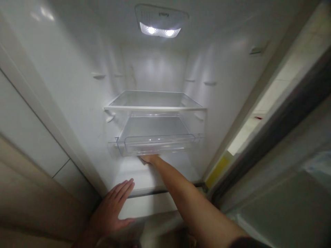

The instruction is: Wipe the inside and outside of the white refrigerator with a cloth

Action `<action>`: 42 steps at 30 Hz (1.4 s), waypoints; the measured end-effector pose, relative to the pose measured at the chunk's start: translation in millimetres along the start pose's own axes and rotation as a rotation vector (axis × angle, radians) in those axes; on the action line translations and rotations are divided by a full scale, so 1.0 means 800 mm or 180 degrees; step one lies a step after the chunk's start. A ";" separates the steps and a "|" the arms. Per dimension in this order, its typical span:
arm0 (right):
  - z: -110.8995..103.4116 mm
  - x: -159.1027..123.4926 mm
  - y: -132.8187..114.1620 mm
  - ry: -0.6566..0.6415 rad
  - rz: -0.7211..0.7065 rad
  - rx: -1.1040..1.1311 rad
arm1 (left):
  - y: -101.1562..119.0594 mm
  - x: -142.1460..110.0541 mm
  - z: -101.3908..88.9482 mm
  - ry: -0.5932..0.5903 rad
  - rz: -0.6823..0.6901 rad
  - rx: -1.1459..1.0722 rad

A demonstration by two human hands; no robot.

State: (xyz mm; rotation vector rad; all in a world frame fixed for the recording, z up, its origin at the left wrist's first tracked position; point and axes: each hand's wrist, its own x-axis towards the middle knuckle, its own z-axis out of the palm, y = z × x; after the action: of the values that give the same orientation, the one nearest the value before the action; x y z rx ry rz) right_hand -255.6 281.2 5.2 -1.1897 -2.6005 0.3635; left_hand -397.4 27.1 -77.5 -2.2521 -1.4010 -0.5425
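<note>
I look into an open white fridge. A clear plastic drawer [157, 143] hangs under a glass shelf [155, 100]. My right hand [149, 158] reaches in beneath the drawer's front; only its back shows, and the fingers are hidden under the drawer. My left hand [113, 205] lies flat with fingers stretched out, near the fridge's lower front edge [147, 193], holding nothing.
A lamp [160, 30] glows on the fridge ceiling. Bare shelf rails [98, 75] line both side walls. The open door [279, 162] stands at the right, and a pale cabinet panel [28, 137] is at the left.
</note>
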 end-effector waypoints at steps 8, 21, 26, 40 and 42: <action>-0.029 -0.101 -0.001 -0.0126 -0.0372 -0.0122 | -0.003 0.002 0.003 0.0175 0.0192 0.0125; -0.069 -0.162 0.058 0.0110 0.0403 -0.0395 | -0.005 0.002 0.006 0.0220 0.0187 0.0085; -0.058 -0.161 0.058 0.0344 0.0618 -0.0355 | -0.003 0.004 0.003 0.0251 0.0231 0.0133; -0.051 -0.161 0.059 0.0489 0.0635 -0.0268 | 0.003 0.006 -0.003 0.0194 0.0209 0.0169; -0.054 -0.162 0.058 0.0458 0.0645 -0.0270 | 0.003 0.005 -0.002 0.0176 0.0173 0.0147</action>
State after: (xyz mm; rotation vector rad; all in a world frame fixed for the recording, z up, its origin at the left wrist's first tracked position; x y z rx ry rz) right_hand -127.1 216.3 13.4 -1.4569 -2.4015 0.1992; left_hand -393.6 27.9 -74.2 -2.2147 -1.3083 -0.5449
